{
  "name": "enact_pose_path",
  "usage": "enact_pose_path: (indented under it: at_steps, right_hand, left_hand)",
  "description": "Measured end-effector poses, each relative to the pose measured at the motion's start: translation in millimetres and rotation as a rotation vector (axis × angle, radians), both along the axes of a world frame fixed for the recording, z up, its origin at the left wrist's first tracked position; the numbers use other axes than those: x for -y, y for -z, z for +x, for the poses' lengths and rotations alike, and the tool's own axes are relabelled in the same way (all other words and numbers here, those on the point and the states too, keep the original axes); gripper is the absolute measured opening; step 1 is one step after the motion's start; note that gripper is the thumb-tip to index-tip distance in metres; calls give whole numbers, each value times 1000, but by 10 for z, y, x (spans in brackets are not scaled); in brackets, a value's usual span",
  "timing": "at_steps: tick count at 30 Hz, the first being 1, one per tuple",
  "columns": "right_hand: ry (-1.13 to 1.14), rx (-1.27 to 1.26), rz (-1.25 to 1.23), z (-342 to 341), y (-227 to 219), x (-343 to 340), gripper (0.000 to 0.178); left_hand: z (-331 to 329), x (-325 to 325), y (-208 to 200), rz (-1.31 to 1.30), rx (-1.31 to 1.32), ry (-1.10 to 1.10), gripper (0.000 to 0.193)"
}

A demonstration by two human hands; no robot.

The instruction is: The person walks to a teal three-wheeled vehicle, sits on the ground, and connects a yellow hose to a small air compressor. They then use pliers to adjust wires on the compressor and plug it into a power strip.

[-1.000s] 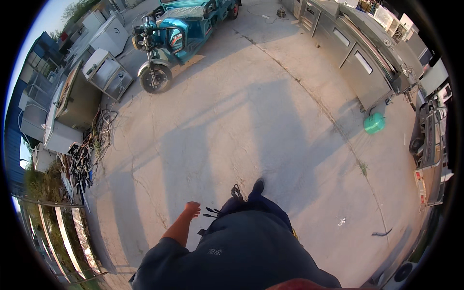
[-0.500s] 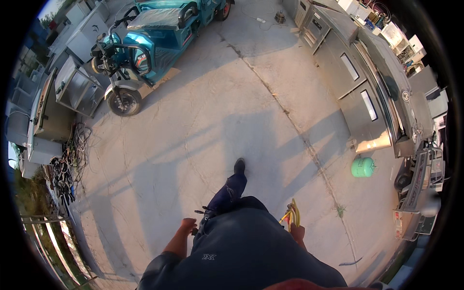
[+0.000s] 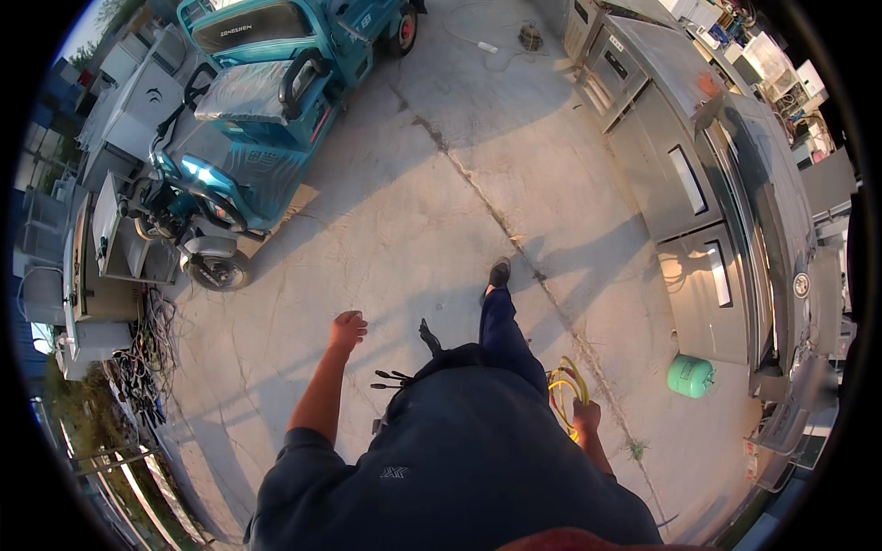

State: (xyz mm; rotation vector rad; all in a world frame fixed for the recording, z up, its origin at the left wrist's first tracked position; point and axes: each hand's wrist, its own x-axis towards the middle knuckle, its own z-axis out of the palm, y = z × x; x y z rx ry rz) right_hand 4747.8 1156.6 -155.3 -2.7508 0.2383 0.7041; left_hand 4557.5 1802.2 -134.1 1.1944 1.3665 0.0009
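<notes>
My right hand (image 3: 586,418), low beside my right hip, is closed round a coiled yellow hose (image 3: 581,375) with a bit of red showing on its inner side. The loops hang out in front of the fist, and part of them is hidden behind my body. My left hand (image 3: 348,331) swings out ahead of me on the left, its fingers loosely curled in with nothing seen in them. It touches nothing and is over the concrete ground.
A teal cargo tricycle (image 3: 266,101) stands ahead on the left. Tangled cables (image 3: 142,367) lie at the left edge. Stainless steel cabinets (image 3: 675,174) line the right, with a green gas cylinder (image 3: 689,376) by their near end. A crack (image 3: 469,179) runs along the concrete.
I have stepped forward, so the tricycle, cabinets and cylinder sit nearer. My left arm has swung forward and up; my right hand keeps the yellow hose. My right foot is now in front.
</notes>
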Motion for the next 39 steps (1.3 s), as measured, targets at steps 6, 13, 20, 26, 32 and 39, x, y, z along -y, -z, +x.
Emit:
enact_pose_path:
  at_steps: [6, 13, 20, 26, 32, 39]
  right_hand:
    - [38, -217, 87, 2369, 348, -923, 44]
    - [-147, -177, 124, 4903, 286, -2322, 39]
    - [-395, -36, 145, 7176, -46, -4392, 37]
    - [-514, -44, 212, 8995, -352, -6217, 38]
    - [-761, 81, 275, 10557, -647, -8077, 32]
    - [-954, -64, 405, 12036, -1146, -10227, 27]
  left_hand:
    - [405, 246, 331, -352, -483, -83, 25]
    - [1837, 265, 287, -191, -435, 273, 26]
    - [3953, -1057, 774, -433, -475, 82, 22]
    - [6712, -3570, 288, -218, -111, -142, 28]
    - [8905, -5978, -533, 269, 60, -39, 48]
    - [10679, -7788, -2163, 1373, -247, 59, 55]
